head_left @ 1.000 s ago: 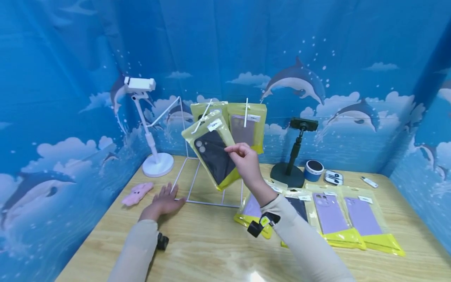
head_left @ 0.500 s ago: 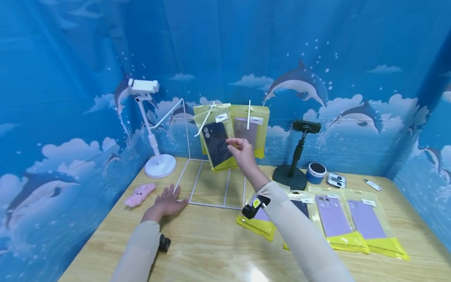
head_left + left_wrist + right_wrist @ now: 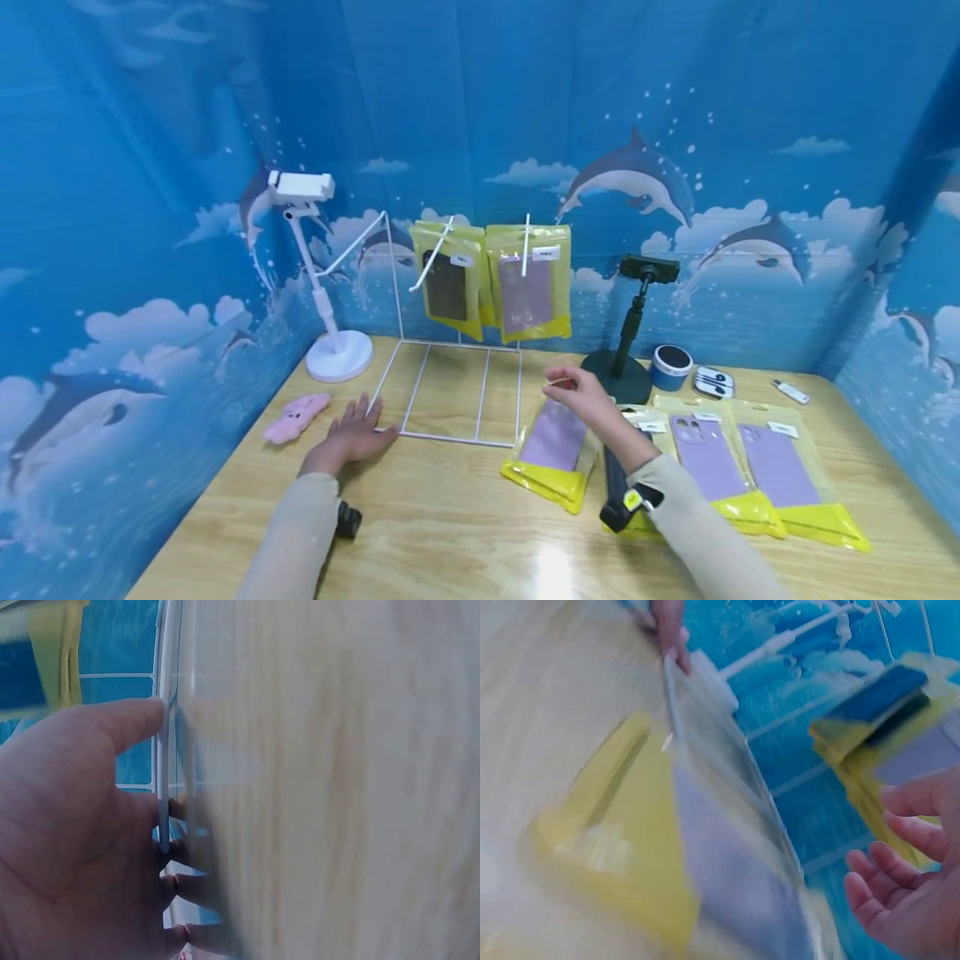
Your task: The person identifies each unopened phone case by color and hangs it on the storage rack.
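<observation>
Currently, right hand [image 3: 592,404] is over the far end of the leftmost pouched purple phone case [image 3: 553,437] on the wood-grain table [image 3: 435,525]; fingers loosely bent, thumb apart from fingertips, nothing held. Contact with that pouch: cannot tell from the head view; the right wrist view is blurred. Left hand [image 3: 348,437] lies with fingers extended at the near left corner of the white wire rack [image 3: 482,396], thumb touching the wire. Hands well apart. To the right on the table: a pouched dark case [image 3: 617,479], partly hidden by the right forearm, then two more pouched purple cases. On the rack, a dark-case pouch [image 3: 447,287] hangs from the left hook and a purple-case pouch [image 3: 527,292] from the right. Handling, judged: light; case fairly stiff but flexible, pouch film thin, limp and probably slippery; low breakage risk, though film may crease. Best hold: pinch film and case together at a side edge, leaving the far header free; gripping the yellow near end alone would likely let the pouch fold.
</observation>
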